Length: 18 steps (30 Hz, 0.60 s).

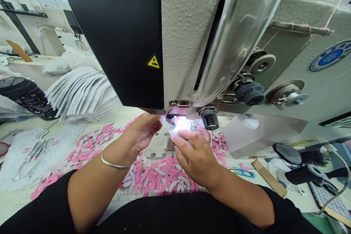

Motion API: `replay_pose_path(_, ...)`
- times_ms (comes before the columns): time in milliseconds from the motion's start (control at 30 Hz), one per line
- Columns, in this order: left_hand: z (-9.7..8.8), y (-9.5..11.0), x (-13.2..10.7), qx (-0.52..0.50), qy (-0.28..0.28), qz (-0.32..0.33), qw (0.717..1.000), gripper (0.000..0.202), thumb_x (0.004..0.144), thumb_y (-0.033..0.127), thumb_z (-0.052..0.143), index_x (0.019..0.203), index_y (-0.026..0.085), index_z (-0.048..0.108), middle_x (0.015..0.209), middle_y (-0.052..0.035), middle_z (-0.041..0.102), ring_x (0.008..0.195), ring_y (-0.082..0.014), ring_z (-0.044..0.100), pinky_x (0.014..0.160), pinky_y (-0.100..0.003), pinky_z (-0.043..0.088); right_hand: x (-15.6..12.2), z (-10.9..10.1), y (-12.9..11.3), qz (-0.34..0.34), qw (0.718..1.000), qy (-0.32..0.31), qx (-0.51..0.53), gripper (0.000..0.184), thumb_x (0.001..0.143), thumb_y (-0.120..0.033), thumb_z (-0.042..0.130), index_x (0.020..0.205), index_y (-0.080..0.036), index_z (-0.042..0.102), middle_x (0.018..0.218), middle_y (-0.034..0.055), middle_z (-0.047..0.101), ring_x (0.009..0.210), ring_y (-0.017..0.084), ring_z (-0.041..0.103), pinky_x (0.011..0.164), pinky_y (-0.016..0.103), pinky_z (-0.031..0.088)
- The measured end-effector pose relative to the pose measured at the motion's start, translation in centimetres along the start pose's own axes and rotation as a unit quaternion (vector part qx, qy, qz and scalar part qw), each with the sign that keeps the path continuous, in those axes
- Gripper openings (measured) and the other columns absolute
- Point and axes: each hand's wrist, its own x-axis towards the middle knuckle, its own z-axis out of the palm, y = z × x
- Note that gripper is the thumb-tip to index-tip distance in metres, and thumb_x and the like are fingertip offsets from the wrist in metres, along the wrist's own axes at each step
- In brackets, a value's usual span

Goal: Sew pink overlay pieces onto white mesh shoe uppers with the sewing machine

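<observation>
A pale mesh-like fabric piece (172, 130) lies under the sewing machine's needle area (170, 116), lit by a bright lamp. My left hand (142, 131), a bangle on its wrist, is closed on the fabric's left edge, its fingertips partly hidden beneath the machine head. My right hand (196, 151) rests its outstretched fingers on the near right side of the same fabric. Around the metal needle plate (157, 146), many small curved pink and white cut pieces (153, 177) lie heaped on the table.
The black machine cover (117, 36) and a clear tube (233, 36) hang low above my hands. A fanned stack of white pieces (85, 91) stands left. Blue thread snips (242, 172) and a brown strip (268, 178) lie right. A ruler scale (128, 198) runs along the near edge.
</observation>
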Motion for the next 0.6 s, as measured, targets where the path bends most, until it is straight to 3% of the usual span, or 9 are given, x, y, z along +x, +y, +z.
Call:
replay_pose_path(133,0.0,0.2,-0.1,0.008,0.013,0.015,1.0,0.021,0.063,0.02,0.087,0.08,0.018,0.074,0.071,0.0028,0.068,0.056,-0.0065,0.054,0.053,-0.019,0.043,0.0,-0.2,0.1,0.004,1.0,0.002,-0.002,0.028,0.095,-0.021,0.056,0.122,-0.025,0.062,0.119,0.006,0.068,0.104,0.02,0.063,0.116,0.051,0.022)
replay_pose_path(300,-0.5,0.3,-0.4,0.024,0.005,0.023,0.999,0.014,0.065,0.02,0.084,0.068,0.016,0.071,0.063,0.0018,0.063,0.054,-0.007,0.052,0.053,-0.019,0.043,0.1,-0.6,0.2,0.012,1.0,0.008,0.012,0.027,0.095,-0.019,0.055,0.12,-0.025,0.062,0.117,0.0037,0.069,0.102,0.019,0.064,0.116,0.05,0.022)
replay_pose_path(433,-1.5,0.7,-2.1,0.062,0.011,0.037,0.997,0.013,0.072,0.023,0.08,0.069,0.017,0.069,0.066,0.0012,0.063,0.061,-0.009,0.055,0.06,-0.019,0.046,0.5,-1.2,0.5,0.016,0.999,0.022,0.035,0.027,0.094,-0.017,0.055,0.119,-0.025,0.061,0.113,0.002,0.07,0.104,0.018,0.063,0.111,0.044,0.028)
replay_pose_path(500,-2.6,0.7,-3.7,0.083,-0.033,0.03,0.996,0.012,0.072,0.023,0.08,0.079,0.018,0.072,0.077,-0.0014,0.069,0.071,-0.0128,0.061,0.068,-0.022,0.048,0.7,-1.5,0.7,0.025,0.998,0.026,0.059,0.023,0.094,-0.02,0.054,0.115,-0.025,0.062,0.109,0.0011,0.071,0.103,0.018,0.063,0.107,0.042,0.032)
replay_pose_path(600,-4.7,0.1,-6.5,0.166,-0.193,-0.055,0.966,0.032,0.07,0.028,0.081,0.1,0.018,0.075,0.098,-0.0092,0.074,0.092,-0.0249,0.066,0.08,-0.031,0.051,0.9,-1.8,1.2,0.041,0.993,0.022,0.112,0.02,0.097,-0.024,0.051,0.112,-0.024,0.063,0.102,0.0015,0.071,0.097,0.018,0.063,0.103,0.041,0.035)
